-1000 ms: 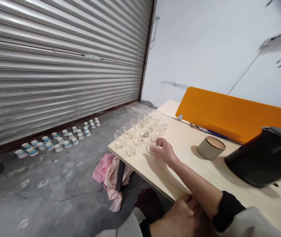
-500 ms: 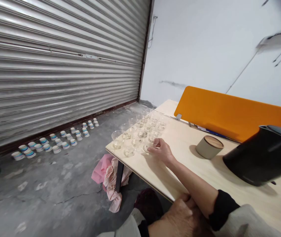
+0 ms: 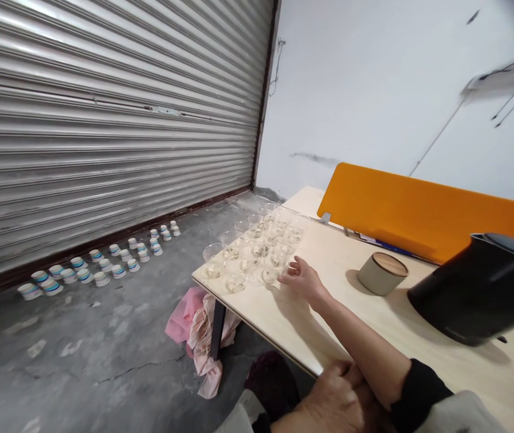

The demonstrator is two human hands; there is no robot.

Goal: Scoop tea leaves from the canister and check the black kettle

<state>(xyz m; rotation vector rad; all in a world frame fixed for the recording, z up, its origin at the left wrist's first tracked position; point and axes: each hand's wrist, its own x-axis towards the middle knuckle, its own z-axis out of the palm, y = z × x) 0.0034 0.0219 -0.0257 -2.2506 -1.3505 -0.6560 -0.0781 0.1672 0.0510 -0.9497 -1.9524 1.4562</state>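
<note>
Clear plastic cups [image 3: 235,282] stand upright in close rows at the table's left corner, with small bits of something pale and dark in their bottoms. My right hand [image 3: 302,279] is just beside the near right cup [image 3: 268,275], its fingers apart and nothing held. Below the right forearm, my left hand [image 3: 329,397] is closed at the table's front edge. Its fingers are curled and partly covered by that forearm, so what they hold, if anything, is hidden.
A beige canister [image 3: 377,279] with a wooden lid and a large black kettle [image 3: 469,294] stand on the right of the table [image 3: 342,246]. An orange divider [image 3: 396,210] runs behind them. Several paper cups [image 3: 117,272] stand on the floor; pink cloth [image 3: 189,316] hangs beside the table leg.
My right hand has let go of the near cup and drawn back slightly to the right, its fingers opening. The cup stays on the table. My left hand remains closed at the edge.
</note>
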